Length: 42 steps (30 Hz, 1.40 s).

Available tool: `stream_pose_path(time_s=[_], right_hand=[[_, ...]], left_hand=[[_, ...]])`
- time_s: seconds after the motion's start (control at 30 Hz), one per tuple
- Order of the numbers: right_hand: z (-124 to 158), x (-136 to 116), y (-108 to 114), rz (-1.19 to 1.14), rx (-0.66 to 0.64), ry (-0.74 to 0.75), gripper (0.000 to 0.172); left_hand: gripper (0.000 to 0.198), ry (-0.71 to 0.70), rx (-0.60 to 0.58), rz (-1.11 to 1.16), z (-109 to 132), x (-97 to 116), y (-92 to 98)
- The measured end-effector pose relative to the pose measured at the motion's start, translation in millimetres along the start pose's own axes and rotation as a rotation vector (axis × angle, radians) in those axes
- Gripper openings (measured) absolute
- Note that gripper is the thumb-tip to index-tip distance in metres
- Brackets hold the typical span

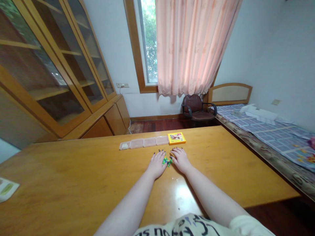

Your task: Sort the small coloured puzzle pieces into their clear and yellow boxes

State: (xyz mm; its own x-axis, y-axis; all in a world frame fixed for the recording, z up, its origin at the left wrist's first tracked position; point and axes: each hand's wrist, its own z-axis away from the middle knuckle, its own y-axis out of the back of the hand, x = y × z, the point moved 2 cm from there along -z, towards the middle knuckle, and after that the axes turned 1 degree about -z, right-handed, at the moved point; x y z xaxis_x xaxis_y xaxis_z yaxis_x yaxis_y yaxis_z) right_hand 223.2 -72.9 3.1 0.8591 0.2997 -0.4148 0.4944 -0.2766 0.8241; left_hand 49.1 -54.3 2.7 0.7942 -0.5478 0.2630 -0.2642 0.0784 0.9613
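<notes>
My left hand [157,162] and my right hand [180,158] lie palm down on the wooden table [73,173], fingers stretched forward. Between the two hands sits a small cluster of green and blue pieces [167,161], touched by both thumbs' sides. Just beyond the fingertips stands a yellow box [176,138] with a picture on its lid. To its left runs a row of clear plastic trays [144,143].
A paper sheet [7,188] lies at the table's left edge. A glass-door cabinet [49,72] lines the left wall. A dark chair [197,109] stands under the curtained window [150,42], and a bed [270,131] runs along the right side.
</notes>
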Motion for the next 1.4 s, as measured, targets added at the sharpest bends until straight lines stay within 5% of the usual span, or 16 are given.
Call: stream_pose_path(time_s=[0.3,0.37,0.47,0.57,0.73,1.03,1.4], right_hand=[[-1,7,0,-0.072,0.091,-0.018,0.031],[-1,8,1,-0.089,0.105,-0.027,0.031],[-2,10,3,-0.114,0.118,-0.043,0.031],[-3,11,5,-0.156,0.132,-0.058,0.031],[-4,15,9,-0.252,0.210,-0.144,0.034],[-2,22,5,-0.315,0.246,-0.193,0.036],[-3,12,8,-0.154,0.102,-0.182,0.026]], left_hand=[[0.050,-0.244,-0.056,0.066,5,9,4.6],[0.047,-0.165,0.010,0.060,3,7,5.0],[0.047,0.137,0.157,0.040,-2,-5,3.4],[0.051,0.288,0.156,0.062,-9,-16,-0.1],[0.052,0.169,-0.004,0.063,-21,-8,-1.0],[0.044,-0.157,-0.125,0.193,-16,16,5.9],[0.041,0.133,0.096,0.174,-21,-5,5.4]])
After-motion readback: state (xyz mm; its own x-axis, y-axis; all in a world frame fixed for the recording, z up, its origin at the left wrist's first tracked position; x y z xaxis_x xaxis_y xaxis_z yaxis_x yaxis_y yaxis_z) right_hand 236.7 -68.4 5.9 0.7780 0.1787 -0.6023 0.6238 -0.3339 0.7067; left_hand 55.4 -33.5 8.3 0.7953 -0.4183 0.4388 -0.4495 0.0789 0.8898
